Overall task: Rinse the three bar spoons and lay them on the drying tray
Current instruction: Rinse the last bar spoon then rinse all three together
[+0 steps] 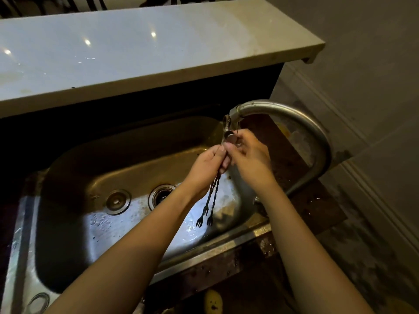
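Note:
My left hand (207,168) grips a bunch of twisted dark bar spoons (212,196) by the upper stems. Their bowls point up under the faucet spout (235,114) and their small fork ends hang down over the sink basin (108,162). Two fork tips show plainly; how many spoons are in the bunch I cannot tell. My right hand (248,151) pinches the spoon bowls right below the spout. No drying tray is in view.
The curved metal faucet (317,137) arches from the right. The steel sink has a drain (162,196) and a round plug (118,200). A pale counter ledge (158,48) runs behind. A yellow sponge (213,303) lies at the front edge.

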Tool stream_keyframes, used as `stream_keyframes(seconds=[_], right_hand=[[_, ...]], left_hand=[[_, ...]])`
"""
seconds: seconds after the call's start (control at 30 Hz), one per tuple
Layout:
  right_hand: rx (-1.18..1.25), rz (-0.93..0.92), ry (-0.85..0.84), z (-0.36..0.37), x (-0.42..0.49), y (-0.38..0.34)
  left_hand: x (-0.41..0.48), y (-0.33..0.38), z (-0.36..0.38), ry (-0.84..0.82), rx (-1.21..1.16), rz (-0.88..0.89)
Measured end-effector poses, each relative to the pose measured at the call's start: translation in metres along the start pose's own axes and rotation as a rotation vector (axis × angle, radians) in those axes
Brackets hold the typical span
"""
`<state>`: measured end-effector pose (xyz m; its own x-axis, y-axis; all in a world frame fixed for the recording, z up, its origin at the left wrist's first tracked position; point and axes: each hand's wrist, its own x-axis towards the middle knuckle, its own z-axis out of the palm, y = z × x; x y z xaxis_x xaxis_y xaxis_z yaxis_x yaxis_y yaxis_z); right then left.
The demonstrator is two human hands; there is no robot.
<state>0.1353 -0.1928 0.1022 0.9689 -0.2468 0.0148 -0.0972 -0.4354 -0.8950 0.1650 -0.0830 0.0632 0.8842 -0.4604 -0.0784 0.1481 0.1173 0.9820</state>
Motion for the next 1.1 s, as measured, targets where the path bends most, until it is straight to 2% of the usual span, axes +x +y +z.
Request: stream_keyframes(seconds=[0.1, 0.23, 0.3, 0.5, 0.83, 0.97, 1.1], right_hand=[[-0.093, -0.049, 0.058, -0.002, 0.003, -0.002], [-0.371, -0.230, 0.113, 0.001, 0.001, -0.007], [-0.442, -0.256, 0.124, 0.001, 0.003, -0.009], [-0.272, -0.165, -0.008, -0.006, 0.007, -0.005], [-0.346, -0.192, -0.074, -0.018, 0.010, -0.001], [-0.299, -0.230, -0.083, -0.021, 0.018, -0.006], [-0.220, -0.158, -0.108, -0.017, 0.021, -0.009]], left_hand=[[-0.003, 0.005, 0.000, -0.027, -0.011, -0.018], [-0.005, 0.009, 0.000, -0.033, -0.028, -0.048], [-0.006, 0.007, 0.002, -0.033, -0.039, -0.053], [-0.008, 0.003, 0.004, -0.015, -0.001, -0.068], [-0.005, -0.004, 0.005, 0.032, 0.106, -0.014], [0.001, 0.002, 0.007, 0.057, 0.100, -0.010], [0.000, 0.007, 0.002, 0.044, 0.081, -0.031]])
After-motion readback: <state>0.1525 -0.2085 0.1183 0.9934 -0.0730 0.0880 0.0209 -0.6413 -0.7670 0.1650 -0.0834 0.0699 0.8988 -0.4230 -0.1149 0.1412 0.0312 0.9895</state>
